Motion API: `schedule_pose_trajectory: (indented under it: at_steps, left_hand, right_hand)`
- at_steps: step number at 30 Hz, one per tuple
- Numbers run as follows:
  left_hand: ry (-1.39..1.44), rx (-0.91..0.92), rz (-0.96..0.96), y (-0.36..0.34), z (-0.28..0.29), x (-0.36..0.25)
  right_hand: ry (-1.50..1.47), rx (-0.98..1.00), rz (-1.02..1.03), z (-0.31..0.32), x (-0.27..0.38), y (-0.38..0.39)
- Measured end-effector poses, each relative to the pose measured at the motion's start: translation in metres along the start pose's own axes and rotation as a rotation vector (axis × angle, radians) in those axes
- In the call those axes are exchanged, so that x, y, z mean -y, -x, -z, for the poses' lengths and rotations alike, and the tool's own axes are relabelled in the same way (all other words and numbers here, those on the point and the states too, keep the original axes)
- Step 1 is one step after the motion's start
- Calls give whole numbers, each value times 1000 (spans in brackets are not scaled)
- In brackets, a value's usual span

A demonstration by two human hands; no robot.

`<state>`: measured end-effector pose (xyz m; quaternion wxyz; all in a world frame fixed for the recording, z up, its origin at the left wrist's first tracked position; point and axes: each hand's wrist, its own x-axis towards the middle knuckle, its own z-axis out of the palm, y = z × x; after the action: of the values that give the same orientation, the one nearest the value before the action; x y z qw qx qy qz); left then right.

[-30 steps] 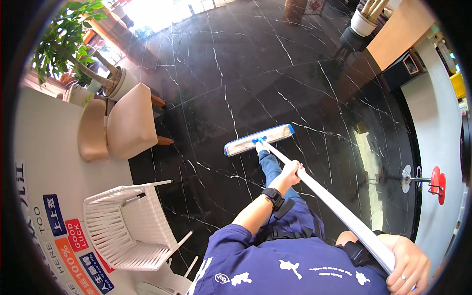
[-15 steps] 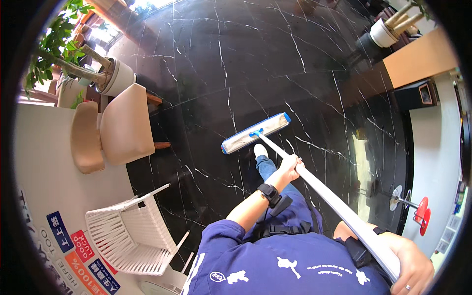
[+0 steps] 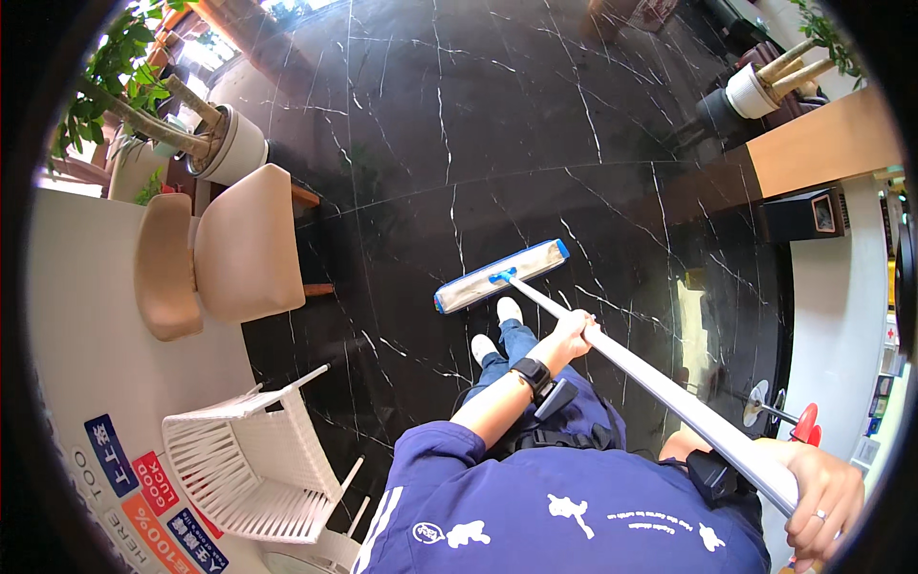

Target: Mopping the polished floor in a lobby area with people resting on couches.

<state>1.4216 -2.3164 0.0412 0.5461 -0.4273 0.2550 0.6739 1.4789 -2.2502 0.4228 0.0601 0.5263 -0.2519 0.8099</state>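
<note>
Mop (image 3: 631, 365): one, slanting from right hand past left.
Left hand (image 3: 573, 330): one, wrapped round the pole (image 3: 687, 409) partway down.
Right hand (image 3: 822, 499): one, gripping the pole's upper end.
Mop head (image 3: 532, 265): one, on the floor (image 3: 535, 206) beyond the left hand.
Shoes (image 3: 510, 310): two, left of that hand.
Seats: one beige chair (image 3: 251, 244), one white chair (image 3: 277, 450), both farther left.

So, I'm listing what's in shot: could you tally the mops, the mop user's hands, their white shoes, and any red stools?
Mop: 1
Hands: 2 (left hand, right hand)
White shoes: 2
Red stool: 1
Total: 6
</note>
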Motion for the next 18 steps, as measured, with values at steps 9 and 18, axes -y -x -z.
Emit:
schedule_pose_trajectory:
  at_steps: [9, 18]
  left_hand:
    - [-12, 26, 7, 9, 6, -33]
    - [-39, 54, -46, -26, -32, -108]
  right_hand:
    - [236, 86, -7, 0, -8, -3]
    - [497, 77, -69, 71, -65, -33]
